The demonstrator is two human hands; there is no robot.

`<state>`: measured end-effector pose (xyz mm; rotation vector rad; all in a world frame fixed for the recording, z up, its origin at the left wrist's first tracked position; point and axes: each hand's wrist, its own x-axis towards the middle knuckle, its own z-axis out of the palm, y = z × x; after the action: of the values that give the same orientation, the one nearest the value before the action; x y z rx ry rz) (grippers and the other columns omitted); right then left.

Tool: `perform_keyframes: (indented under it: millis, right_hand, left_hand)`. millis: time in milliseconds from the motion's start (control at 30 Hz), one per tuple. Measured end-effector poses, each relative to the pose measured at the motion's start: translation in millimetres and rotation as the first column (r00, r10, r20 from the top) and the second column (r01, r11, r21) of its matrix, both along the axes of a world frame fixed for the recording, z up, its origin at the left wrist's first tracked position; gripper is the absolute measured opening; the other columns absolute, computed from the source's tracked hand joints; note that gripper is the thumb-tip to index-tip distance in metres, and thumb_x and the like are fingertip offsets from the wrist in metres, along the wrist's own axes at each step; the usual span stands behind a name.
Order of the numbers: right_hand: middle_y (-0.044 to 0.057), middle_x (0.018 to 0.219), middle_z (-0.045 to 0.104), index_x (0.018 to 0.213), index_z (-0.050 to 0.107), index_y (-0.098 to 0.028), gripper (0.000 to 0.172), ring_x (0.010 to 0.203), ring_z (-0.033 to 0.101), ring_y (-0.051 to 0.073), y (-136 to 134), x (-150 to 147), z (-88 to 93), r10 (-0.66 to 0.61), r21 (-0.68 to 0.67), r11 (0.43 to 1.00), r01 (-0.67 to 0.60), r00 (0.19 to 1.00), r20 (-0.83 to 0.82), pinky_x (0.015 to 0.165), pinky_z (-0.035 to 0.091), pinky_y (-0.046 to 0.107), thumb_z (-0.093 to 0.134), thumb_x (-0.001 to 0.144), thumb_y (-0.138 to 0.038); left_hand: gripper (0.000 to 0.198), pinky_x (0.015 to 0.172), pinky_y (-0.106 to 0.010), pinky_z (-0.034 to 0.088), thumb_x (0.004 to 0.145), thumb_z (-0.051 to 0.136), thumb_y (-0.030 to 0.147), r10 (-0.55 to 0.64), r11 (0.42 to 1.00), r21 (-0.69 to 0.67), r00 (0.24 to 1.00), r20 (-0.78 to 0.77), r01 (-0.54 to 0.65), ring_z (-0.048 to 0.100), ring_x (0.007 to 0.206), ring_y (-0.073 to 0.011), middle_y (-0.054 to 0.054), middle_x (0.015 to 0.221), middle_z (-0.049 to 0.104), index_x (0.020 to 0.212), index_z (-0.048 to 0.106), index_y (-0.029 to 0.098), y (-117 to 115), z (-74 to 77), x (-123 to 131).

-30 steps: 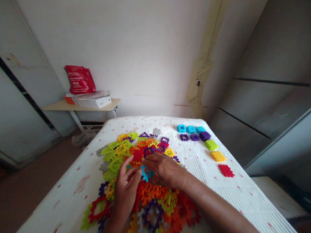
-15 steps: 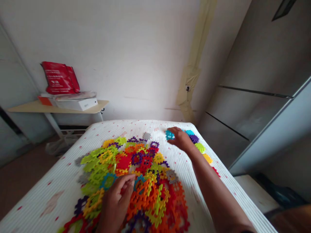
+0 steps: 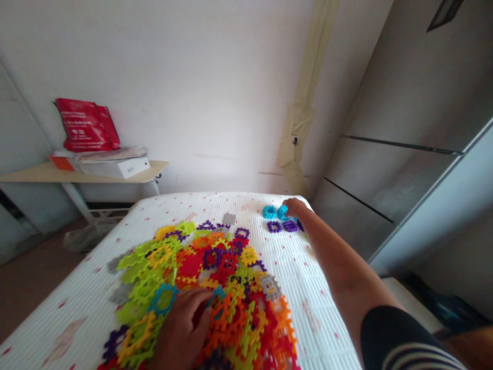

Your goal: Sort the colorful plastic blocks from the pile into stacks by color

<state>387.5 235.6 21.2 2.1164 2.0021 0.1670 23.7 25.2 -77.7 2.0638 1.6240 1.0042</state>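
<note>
My right hand (image 3: 296, 206) reaches to the far right of the bed, its fingers closed around a light-blue toothed plastic piece (image 3: 282, 212). Another light-blue piece (image 3: 269, 211) lies just left of it. Purple toothed pieces (image 3: 275, 226) form a row in front. My left hand (image 3: 185, 326) rests over the near middle of a large mixed pile of toothed plastic pieces (image 3: 190, 264). Its thumb and index finger come together at a blue piece (image 3: 218, 294) in the pile; the other fingers are hidden.
The pieces lie on a white ribbed bed cover (image 3: 308, 277). A grey piece (image 3: 229, 219) sits at the pile's far edge. At left stands a table (image 3: 34, 173) with a red bag (image 3: 87, 126) and a white box (image 3: 119, 167). A grey cabinet (image 3: 393, 159) borders the right side.
My right hand has moved right, from the left light-blue piece to the one beside it, uncovering purple pieces. My left hand stays over the pile, its thumb and index finger now at the blue piece.
</note>
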Motion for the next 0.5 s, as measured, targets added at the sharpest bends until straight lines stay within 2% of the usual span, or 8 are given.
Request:
perform_keyframes:
  millis: [167,400,500]
  right_hand:
    - [0.012,0.115,0.062,0.118,0.060,-0.021,0.055,0.104,0.058,0.028,4.1,-6.8,0.0,-0.024,-0.045,0.999,0.025,0.999,0.023,0.078,0.048,0.033,0.072,0.064,-0.020]
    - [0.010,0.117,0.062,0.117,0.060,-0.024,0.056,0.105,0.059,0.029,5.9,-8.6,-3.1,-0.041,-0.059,0.997,0.042,0.999,0.026,0.076,0.050,0.033,0.072,0.063,-0.019]
    - [0.009,0.119,0.061,0.118,0.059,-0.026,0.058,0.106,0.058,0.029,6.2,-8.1,-4.1,-0.032,-0.044,0.999,0.033,0.999,0.025,0.076,0.051,0.033,0.071,0.063,-0.017]
  left_hand:
    - [0.031,0.089,-0.044,0.050,0.072,0.048,0.032,-0.010,1.000,-0.011,0.999,-0.030,0.010,0.061,0.098,-0.0246,-0.007,0.102,0.068,0.093,0.070,0.024,-0.1,-2.3,0.3]
    - [0.030,0.091,-0.042,0.048,0.075,0.047,0.032,-0.008,1.000,0.012,1.000,-0.006,0.008,0.059,0.099,-0.0233,-0.006,0.103,0.066,0.095,0.069,0.024,1.3,-15.3,-1.8]
    - [0.029,0.090,-0.042,0.047,0.075,0.048,0.032,-0.005,1.000,0.012,1.000,0.008,0.005,0.059,0.099,-0.0235,-0.006,0.103,0.066,0.094,0.069,0.024,0.0,-14.1,-1.5]
